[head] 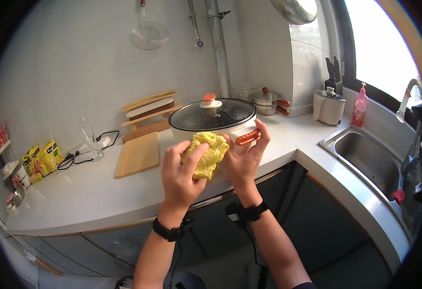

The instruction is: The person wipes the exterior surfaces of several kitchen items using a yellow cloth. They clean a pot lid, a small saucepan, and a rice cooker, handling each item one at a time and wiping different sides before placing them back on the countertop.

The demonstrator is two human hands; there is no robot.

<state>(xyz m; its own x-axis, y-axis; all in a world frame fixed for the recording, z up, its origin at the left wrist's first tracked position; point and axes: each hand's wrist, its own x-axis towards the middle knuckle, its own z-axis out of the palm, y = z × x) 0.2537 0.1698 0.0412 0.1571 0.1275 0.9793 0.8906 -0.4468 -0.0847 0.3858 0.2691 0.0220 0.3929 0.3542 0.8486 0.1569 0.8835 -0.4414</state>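
Note:
A yellow cloth [206,155] is bunched in my left hand [182,173], against the near side of a cream-coloured pot [182,136]. My right hand [245,155] is at the pot's right side, its fingers around the orange-red side handle [248,137]; its thumb is by the cloth. On the pot lies a glass lid [193,117] with a dark rim and an orange and white knob [209,101]. The pot's far side and base are hidden.
Left of the pot are a wooden cutting board [138,155], a glass vase [88,139] and yellow food packets [48,155]. A small saucepan [267,103], a white electric cooker [328,107], a pink pump bottle [360,106] and a steel sink [368,159] are on the right.

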